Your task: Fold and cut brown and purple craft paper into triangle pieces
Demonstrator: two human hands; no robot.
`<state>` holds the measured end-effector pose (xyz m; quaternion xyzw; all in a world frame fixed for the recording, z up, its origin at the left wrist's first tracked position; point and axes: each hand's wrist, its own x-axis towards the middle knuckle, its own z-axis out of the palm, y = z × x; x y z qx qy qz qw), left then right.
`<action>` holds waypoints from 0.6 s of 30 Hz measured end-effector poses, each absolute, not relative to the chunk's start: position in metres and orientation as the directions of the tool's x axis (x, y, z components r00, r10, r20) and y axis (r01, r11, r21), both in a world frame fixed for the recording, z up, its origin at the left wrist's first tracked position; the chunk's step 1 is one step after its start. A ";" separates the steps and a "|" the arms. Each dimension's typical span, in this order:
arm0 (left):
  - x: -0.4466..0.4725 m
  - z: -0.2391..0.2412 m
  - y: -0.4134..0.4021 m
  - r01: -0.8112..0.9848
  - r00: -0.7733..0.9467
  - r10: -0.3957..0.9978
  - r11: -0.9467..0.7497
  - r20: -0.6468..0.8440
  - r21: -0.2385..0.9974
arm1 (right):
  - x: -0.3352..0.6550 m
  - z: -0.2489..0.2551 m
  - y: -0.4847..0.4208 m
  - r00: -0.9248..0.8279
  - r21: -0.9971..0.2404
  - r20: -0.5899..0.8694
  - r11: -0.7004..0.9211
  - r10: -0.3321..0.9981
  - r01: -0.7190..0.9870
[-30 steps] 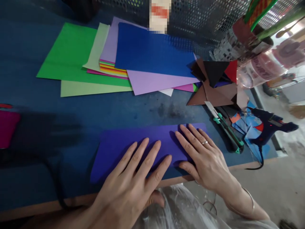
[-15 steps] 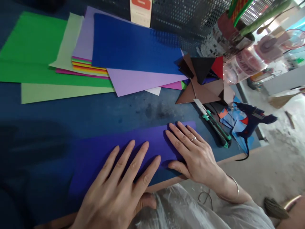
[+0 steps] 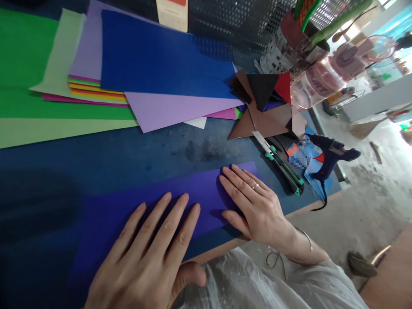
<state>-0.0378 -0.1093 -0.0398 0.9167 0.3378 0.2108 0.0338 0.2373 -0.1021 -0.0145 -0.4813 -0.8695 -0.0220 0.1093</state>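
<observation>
A long purple paper sheet (image 3: 199, 189) lies along the near edge of the blue table (image 3: 154, 150). My left hand (image 3: 148, 253) rests flat on its left half, fingers stretched out and slightly spread, thumb hooked over the table's edge. My right hand (image 3: 254, 206), wearing a ring and a bracelet, lies flat on the sheet's right end with fingers together and extended. Neither hand holds anything.
A fanned stack of coloured paper (image 3: 128, 73) covers the far left and middle. Folded brown, black and red paper pieces (image 3: 264, 107) lie at the right. A green-handled cutter (image 3: 283, 165) and a blue glue gun (image 3: 325, 159) lie near the right edge. Mesh containers (image 3: 289, 38) stand behind.
The view has shifted, so everything sits further left in the picture. Both hands stay flat on the purple sheet; the left hand has slid a little toward its left end.
</observation>
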 end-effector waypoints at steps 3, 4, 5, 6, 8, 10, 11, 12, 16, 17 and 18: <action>-0.035 -0.038 -0.108 0.625 0.631 0.666 -0.740 0.399 0.248 | 0.238 -0.010 -0.101 -0.505 -0.099 0.194 0.528 0.841 0.843; -0.034 -0.038 -0.108 0.637 0.611 0.678 -0.728 0.409 0.255 | 0.239 -0.007 -0.100 -0.502 -0.114 0.178 0.524 0.846 0.844; -0.033 -0.038 -0.108 0.651 0.593 0.689 -0.715 0.417 0.255 | 0.241 -0.004 -0.098 -0.500 -0.131 0.158 0.520 0.851 0.844; -0.031 -0.039 -0.108 0.665 0.579 0.698 -0.703 0.422 0.251 | 0.243 -0.001 -0.095 -0.499 -0.147 0.136 0.516 0.856 0.844; -0.028 -0.040 -0.107 0.680 0.573 0.699 -0.697 0.428 0.229 | 0.250 0.006 -0.088 -0.488 -0.167 0.099 0.498 0.867 0.851; -0.026 -0.040 -0.105 0.683 0.589 0.687 -0.705 0.425 0.193 | 0.258 0.010 -0.079 -0.458 -0.159 0.080 0.465 0.885 0.871; -0.025 -0.039 -0.104 0.684 0.594 0.680 -0.708 0.429 0.175 | 0.263 0.011 -0.075 -0.440 -0.147 0.072 0.446 0.895 0.883; -0.023 -0.038 -0.103 0.685 0.599 0.674 -0.711 0.432 0.159 | 0.266 0.011 -0.070 -0.426 -0.136 0.062 0.430 0.903 0.892; -0.020 -0.033 -0.100 0.696 0.589 0.668 -0.705 0.455 0.135 | 0.275 0.009 -0.054 -0.420 -0.112 0.017 0.420 0.907 0.901; -0.020 -0.032 -0.100 0.699 0.586 0.670 -0.703 0.456 0.134 | 0.275 0.009 -0.050 -0.423 -0.110 0.006 0.421 0.906 0.901; -0.019 -0.031 -0.100 0.701 0.583 0.671 -0.701 0.458 0.134 | 0.276 0.009 -0.047 -0.424 -0.112 -0.008 0.420 0.906 0.900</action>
